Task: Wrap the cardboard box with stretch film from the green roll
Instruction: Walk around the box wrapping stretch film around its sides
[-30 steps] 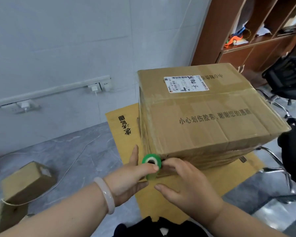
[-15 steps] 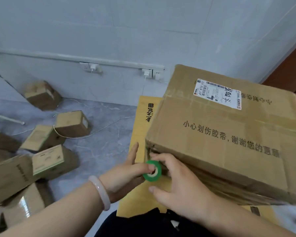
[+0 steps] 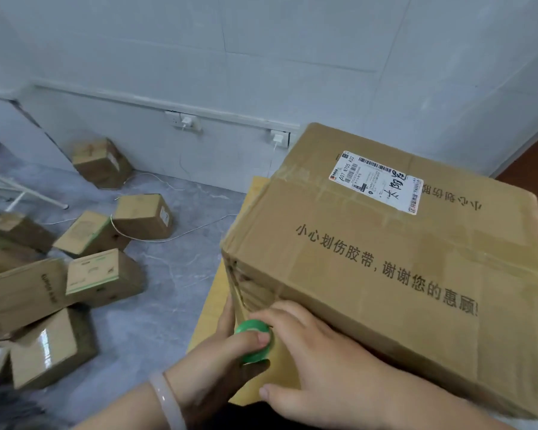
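A big cardboard box (image 3: 401,252) with a white shipping label and black printed characters fills the right half of the view. It rests on a flat yellow-brown cardboard sheet (image 3: 212,308). The small green roll (image 3: 251,332) of stretch film sits at the box's near left corner. My left hand (image 3: 218,364) grips the roll, thumb pressed over its top. My right hand (image 3: 311,364) lies against the box's near side beside the roll, with a fingertip touching the roll's rim. Film stretched on the box is hard to make out.
Several smaller cardboard boxes (image 3: 90,234) lie scattered on the grey floor at the left. White cables run from wall sockets (image 3: 182,121) across the floor. A white rack leg (image 3: 25,193) stands far left. A brown cabinet edge (image 3: 534,169) is at the right.
The view has swung left and closer to the box. My two hands stay on the green roll at the box's near left corner, slightly lower in view.
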